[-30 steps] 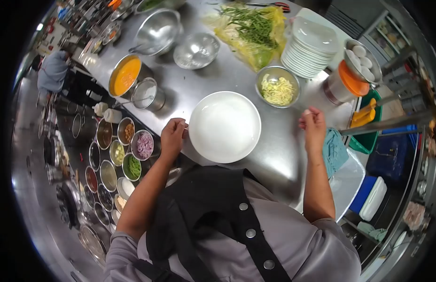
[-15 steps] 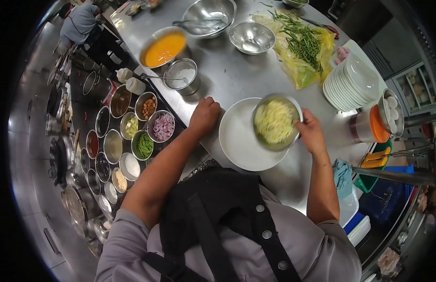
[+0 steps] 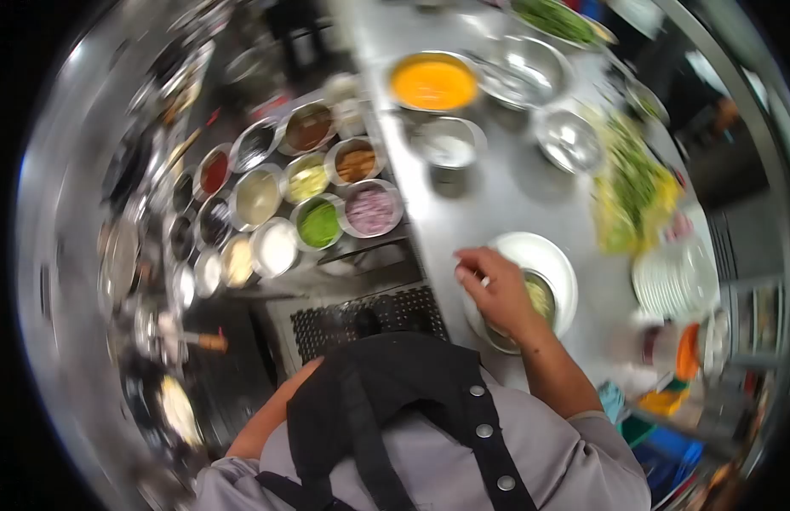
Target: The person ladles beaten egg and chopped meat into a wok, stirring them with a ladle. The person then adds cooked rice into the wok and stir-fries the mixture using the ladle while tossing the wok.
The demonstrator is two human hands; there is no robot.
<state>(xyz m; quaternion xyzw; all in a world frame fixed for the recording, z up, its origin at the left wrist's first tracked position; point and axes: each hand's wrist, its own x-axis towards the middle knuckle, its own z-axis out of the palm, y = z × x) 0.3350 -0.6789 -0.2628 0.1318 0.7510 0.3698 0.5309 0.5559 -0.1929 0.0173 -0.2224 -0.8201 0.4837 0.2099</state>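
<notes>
Steel desk (image 3: 446, 213), blurry. Pots of ingredients (image 3: 318, 223) on the left. Left hand out of sight, fingers can't tell. Right hand (image 3: 500, 294), fingers loosely curled, slightly apart, above white bowl (image 3: 546, 253) on desk; shredded food (image 3: 540, 301) overlaps it. Plate stack (image 3: 670, 279) far right.

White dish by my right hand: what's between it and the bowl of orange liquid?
In the head view, a metal pot with white contents stands between the orange liquid and white dish, then bare steel counter.
</notes>
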